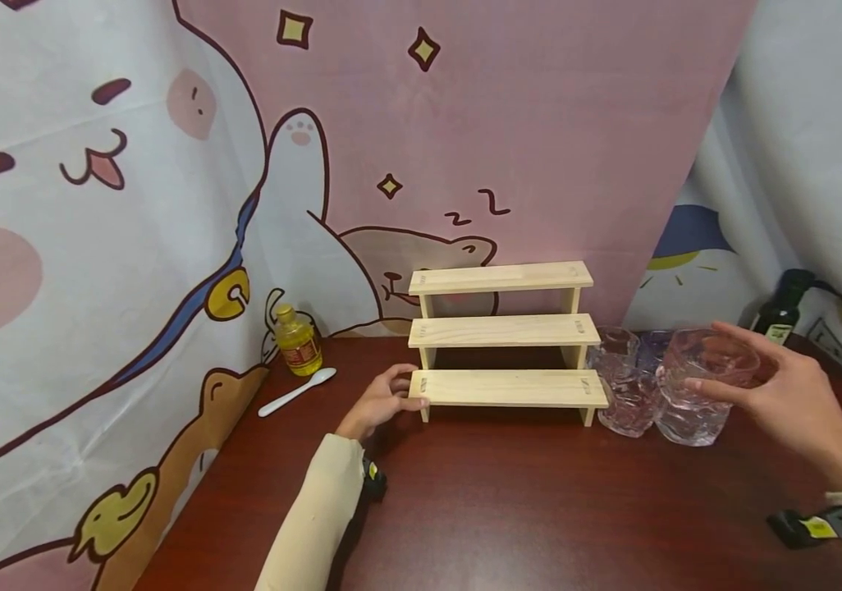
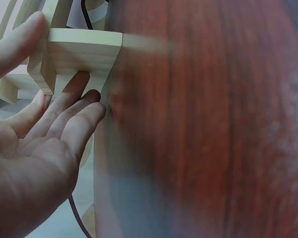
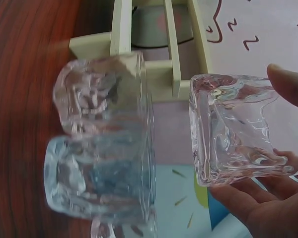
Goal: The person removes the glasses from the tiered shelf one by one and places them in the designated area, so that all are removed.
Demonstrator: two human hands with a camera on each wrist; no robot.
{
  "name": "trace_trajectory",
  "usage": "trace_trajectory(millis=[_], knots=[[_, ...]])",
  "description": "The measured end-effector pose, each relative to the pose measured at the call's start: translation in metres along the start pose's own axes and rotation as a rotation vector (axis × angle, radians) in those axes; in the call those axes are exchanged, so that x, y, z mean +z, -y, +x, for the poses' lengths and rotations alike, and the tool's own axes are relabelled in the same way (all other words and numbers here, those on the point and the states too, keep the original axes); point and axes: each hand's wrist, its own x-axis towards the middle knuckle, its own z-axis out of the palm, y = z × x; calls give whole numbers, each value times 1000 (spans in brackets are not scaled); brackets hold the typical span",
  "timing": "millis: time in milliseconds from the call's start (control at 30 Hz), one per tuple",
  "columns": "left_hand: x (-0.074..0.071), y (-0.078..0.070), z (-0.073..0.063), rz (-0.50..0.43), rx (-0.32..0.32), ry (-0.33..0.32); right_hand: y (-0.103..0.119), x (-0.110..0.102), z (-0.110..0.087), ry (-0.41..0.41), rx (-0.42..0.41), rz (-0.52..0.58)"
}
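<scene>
A three-step wooden display shelf (image 1: 510,387) stands against the backdrop. At the left end of its lowest step, my left hand (image 1: 384,400) holds on, thumb at the front edge of the board and fingers against the end panel (image 2: 84,52). My right hand (image 1: 779,386) grips a clear drinking glass (image 3: 238,131) between thumb and fingers. That glass is raised over the others, which stand on the table right of the shelf. Among those are a pinkish glass (image 3: 102,94) beside the shelf and a bluish glass (image 3: 99,176) next to it.
On the left stand a small bottle of yellow liquid (image 1: 299,345) and, in front of it, a white spoon (image 1: 297,392). A dark green bottle (image 1: 783,304) is at the back right, behind the raised glass. The dark red table (image 1: 495,501) meets cartoon-print cloth behind.
</scene>
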Motion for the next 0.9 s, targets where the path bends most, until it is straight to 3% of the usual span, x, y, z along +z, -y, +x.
trace_trajectory(millis=[300, 500, 800, 900], knots=[[0, 1, 1, -7, 8, -1, -22, -14, 6, 0, 123, -9], [1, 2, 2, -5, 7, 3, -53, -17, 13, -8, 212, 18], [1, 0, 1, -3, -3, -4, -99, -15, 14, -125, 211, 209], [1, 0, 1, 1, -1, -2, -106, -14, 12, -136, 227, 210]])
